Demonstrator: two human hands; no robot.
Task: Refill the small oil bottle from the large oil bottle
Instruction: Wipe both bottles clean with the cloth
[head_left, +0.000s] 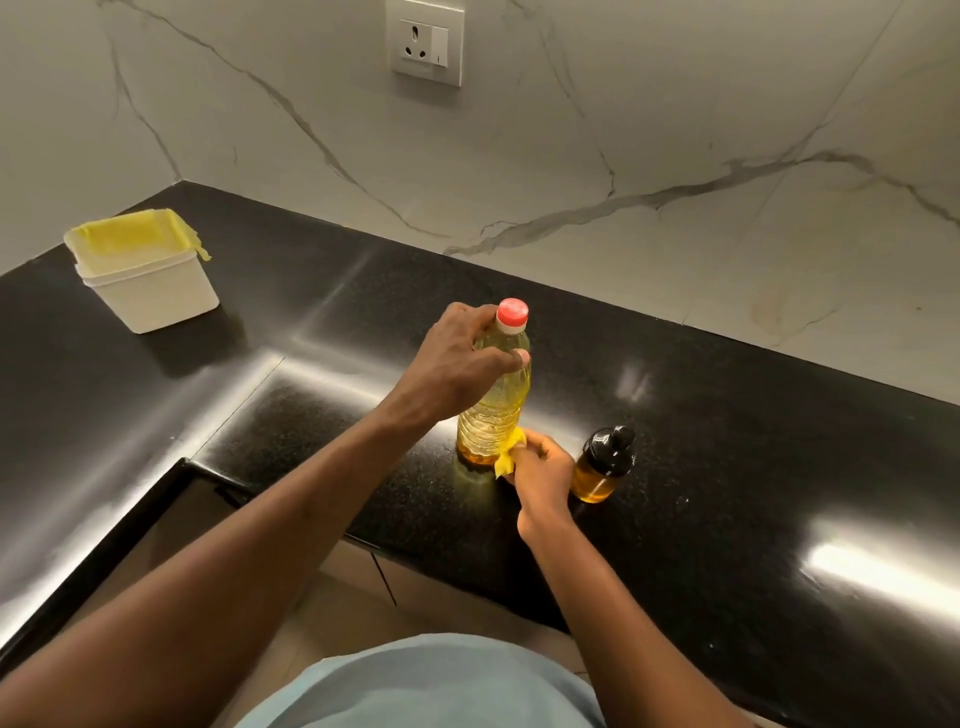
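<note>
Two bottles upright on the black bench (727, 467), near its front edge. Large oil bottle (496, 405) at centre, clear plastic, pale yellow oil up to the shoulder, red cap (512, 314) on. Left grip (462, 364) wrapped round the bottle's shoulder just below the cap, thumb across the near side, fingers curled round the far side. Right grip (540, 470) low by the bottle's base, narrow, pinching a crumpled yellow cloth (506, 457) held against the lower right wall of the bottle. Small oil bottle (597, 475) just beside that grip on the right, apart from the large bottle, amber oil in its glass body, black spouted top (610, 447) in place. Far left on the bench, well apart from both bottles: white tub (150, 291) with a yellow liner (130, 234) draped over its rim. Behind, veined marble wall (623, 130) with a socket plate (426, 41) high up. Bare forearms reaching in from below; pale blue shirt at the bottom edge.
</note>
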